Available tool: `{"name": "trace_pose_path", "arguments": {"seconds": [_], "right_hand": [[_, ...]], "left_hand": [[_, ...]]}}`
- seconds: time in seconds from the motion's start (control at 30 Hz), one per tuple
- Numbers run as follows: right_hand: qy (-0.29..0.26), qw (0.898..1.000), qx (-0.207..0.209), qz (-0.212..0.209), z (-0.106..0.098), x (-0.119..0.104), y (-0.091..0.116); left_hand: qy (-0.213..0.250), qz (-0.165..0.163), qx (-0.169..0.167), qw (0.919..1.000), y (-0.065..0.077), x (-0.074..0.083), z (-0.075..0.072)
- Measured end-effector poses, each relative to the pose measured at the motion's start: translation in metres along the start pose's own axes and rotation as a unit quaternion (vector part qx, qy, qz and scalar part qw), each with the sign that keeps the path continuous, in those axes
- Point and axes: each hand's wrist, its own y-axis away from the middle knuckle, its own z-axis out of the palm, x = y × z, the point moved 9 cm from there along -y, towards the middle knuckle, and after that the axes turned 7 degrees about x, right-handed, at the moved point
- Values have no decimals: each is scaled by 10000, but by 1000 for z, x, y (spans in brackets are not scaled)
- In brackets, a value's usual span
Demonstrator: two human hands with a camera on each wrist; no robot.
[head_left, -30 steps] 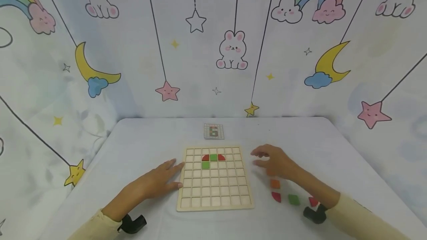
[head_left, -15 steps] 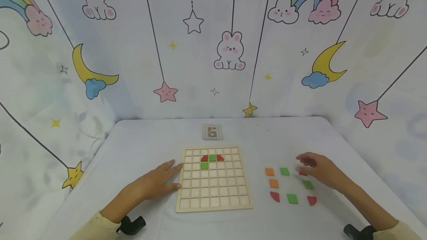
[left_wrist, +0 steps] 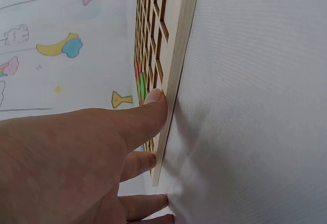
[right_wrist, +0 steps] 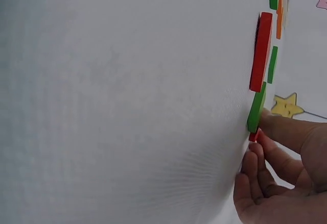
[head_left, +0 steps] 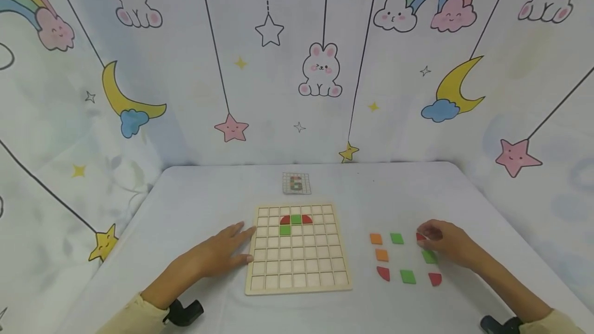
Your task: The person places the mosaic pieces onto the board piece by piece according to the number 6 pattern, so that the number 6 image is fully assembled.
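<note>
My left hand rests with fingers spread at the left edge of a wooden grid board. In the left wrist view the thumb and a finger touch the board's rim. Two red quarter-round tiles and two green square tiles sit in its upper cells. To the right, my right hand pinches a red quarter-round tile between thumb and fingers at table level; the fingers partly hide it. Just beside that hand lies a green square tile.
Other loose tiles lie right of the board: orange squares, green squares and red quarter-rounds. A small pattern card lies behind the board. A printed cloth hangs beyond the white table.
My right hand has moved right from beside the board, over the loose tiles, and its fingers have closed on the far red quarter-round tile. My left hand has stayed at the board.
</note>
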Motion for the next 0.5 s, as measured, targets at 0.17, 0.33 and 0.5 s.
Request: {"name": "trace_pose_path", "arguments": {"seconds": [0.17, 0.33, 0.5], "right_hand": [[129, 9998, 59, -124, 1, -2, 0], [153, 9989, 145, -409, 0, -11, 0], [-5, 9973, 270, -681, 3, -27, -3]], "left_hand": [[-33, 44, 14, 10000, -1, 2, -1], [-35, 102, 7, 9999, 0, 4, -2], [-7, 55, -5, 10000, 0, 4, -1]]}}
